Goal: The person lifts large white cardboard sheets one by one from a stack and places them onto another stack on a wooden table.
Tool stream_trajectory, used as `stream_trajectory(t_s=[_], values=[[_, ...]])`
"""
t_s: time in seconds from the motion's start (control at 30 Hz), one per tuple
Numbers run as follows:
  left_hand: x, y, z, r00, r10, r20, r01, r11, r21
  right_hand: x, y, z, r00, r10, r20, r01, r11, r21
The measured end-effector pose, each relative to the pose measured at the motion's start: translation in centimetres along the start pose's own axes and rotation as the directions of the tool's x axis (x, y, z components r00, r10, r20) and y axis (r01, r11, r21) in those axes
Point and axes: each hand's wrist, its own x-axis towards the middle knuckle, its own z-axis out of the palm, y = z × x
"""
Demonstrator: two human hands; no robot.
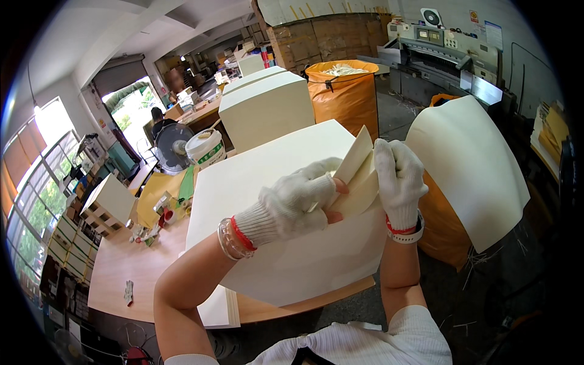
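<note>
My left hand [298, 198], in a white knit glove with bare fingertips, pinches a bent flap of cream-white paper [354, 159] between thumb and fingers. My right hand [399, 176], gloved too, is closed at the right edge of the same curled paper. Between the hands the paper splits into an upright flap and a lower curved part. Beneath lies a large white sheet [237, 188], its near edge drooping over the table. Beyond my right wrist, another broad curved sheet [465, 164] spreads over an orange bag; whether it joins the held paper I cannot tell.
A wooden table [125, 267] bears a loose glove [128, 293], tape rolls and small tools at left. Behind stand a white bucket [205, 146], a fan [173, 146], a tall paper stack [267, 109] and an orange sack [344, 97]. A large machine [447, 58] stands back right.
</note>
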Motion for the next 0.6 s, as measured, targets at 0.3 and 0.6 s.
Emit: stream_trajectory(t_s=[0.3,0.6], values=[[0.03,-0.82,0.24,1.0,-0.005,0.0,0.005,0.998,-0.063,-0.06,-0.27,-0.02,1.0,-0.012,0.015,0.011,0.998,0.057],[0.02,-0.05,0.07,1.0,0.001,-0.02,-0.001,1.0,-0.017,-0.11,0.19,0.18,1.0,0.019,-0.013,-0.019,0.999,0.041]])
